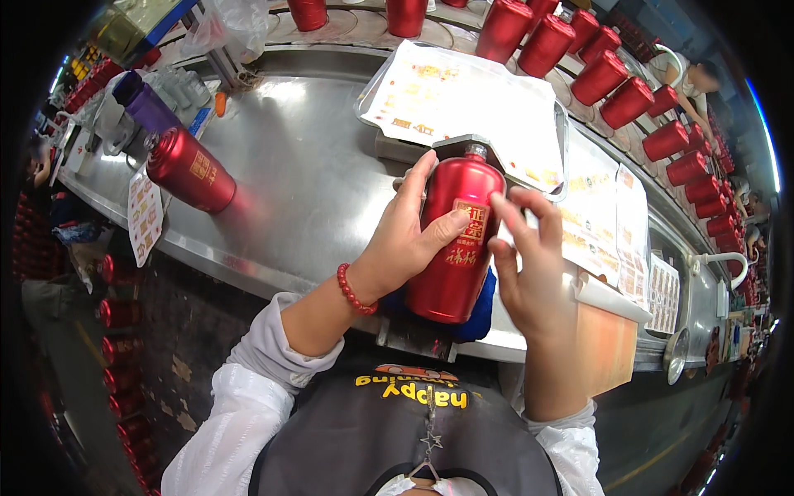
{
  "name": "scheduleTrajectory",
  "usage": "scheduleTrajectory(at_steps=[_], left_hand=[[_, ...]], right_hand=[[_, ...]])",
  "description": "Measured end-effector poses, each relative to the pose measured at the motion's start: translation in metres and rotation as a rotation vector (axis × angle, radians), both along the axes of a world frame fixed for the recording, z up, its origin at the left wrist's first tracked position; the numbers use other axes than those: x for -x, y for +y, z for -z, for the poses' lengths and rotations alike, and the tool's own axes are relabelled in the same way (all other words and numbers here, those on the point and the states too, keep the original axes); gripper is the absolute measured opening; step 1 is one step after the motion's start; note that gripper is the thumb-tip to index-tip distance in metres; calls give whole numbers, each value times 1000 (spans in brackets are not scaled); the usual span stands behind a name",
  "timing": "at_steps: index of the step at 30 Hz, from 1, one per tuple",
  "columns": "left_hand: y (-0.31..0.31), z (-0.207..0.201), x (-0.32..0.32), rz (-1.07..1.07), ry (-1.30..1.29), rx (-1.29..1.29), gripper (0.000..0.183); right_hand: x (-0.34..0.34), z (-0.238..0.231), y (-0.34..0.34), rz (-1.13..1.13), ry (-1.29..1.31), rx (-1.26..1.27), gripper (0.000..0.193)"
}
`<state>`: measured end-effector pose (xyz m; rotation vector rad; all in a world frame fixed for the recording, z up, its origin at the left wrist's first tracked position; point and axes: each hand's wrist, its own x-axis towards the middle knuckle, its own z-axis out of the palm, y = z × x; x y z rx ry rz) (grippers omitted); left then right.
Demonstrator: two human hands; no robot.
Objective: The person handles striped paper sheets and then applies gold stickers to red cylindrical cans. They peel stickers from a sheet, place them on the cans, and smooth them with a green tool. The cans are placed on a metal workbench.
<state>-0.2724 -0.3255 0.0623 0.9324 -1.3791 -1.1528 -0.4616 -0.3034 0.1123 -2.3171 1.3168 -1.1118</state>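
Note:
A glossy red bottle (451,289) with a gold label and gold lettering stands tilted in front of me, its neck pointing away. My left hand (401,240) wraps round its left side, with the thumb across the front by the label. On the other side, my right hand (533,256) has its fingers apart and slightly smeared by motion. Its fingertips are close to the label's right edge; whether they touch the bottle I cannot tell. Under the bottle's base lies a blue cloth (480,318). Just beyond the neck is a stack of white label sheets (463,95) with gold and red print.
Another red bottle (192,172) stands on the metal table (289,178) at left, beside a purple bottle (147,103). Many red bottles (546,43) line a curved conveyor along the far side and right. More label sheets (616,227) and a cardboard piece (608,339) sit at right.

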Motion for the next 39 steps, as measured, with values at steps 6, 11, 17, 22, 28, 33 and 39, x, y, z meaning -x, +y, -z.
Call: scheduleTrajectory(at_steps=[6, 11, 17, 22, 28, 33, 39], left_hand=[[-7, 1, 3, -27, -28, 7, 80], [-8, 1, 1, 24, 36, -36, 81], [-9, 6, 0, 44, 31, -20, 83], [-7, 5, -1, 67, 73, -38, 85], [-5, 10, -3, 114, 128, -52, 89], [-8, 14, -9, 206, 168, -97, 83], [-8, 7, -10, 231, 191, -112, 92]], right_hand=[[-1, 17, 11, -42, 49, 35, 42], [-1, 15, 11, -29, 57, -7, 42], [-2, 19, 12, -32, 44, 16, 43], [-2, 19, 12, -35, 36, 10, 44], [1, 21, 15, -37, 15, -47, 45], [7, 26, 17, -37, -44, -58, 50], [14, 29, 13, -37, -22, -47, 54]])
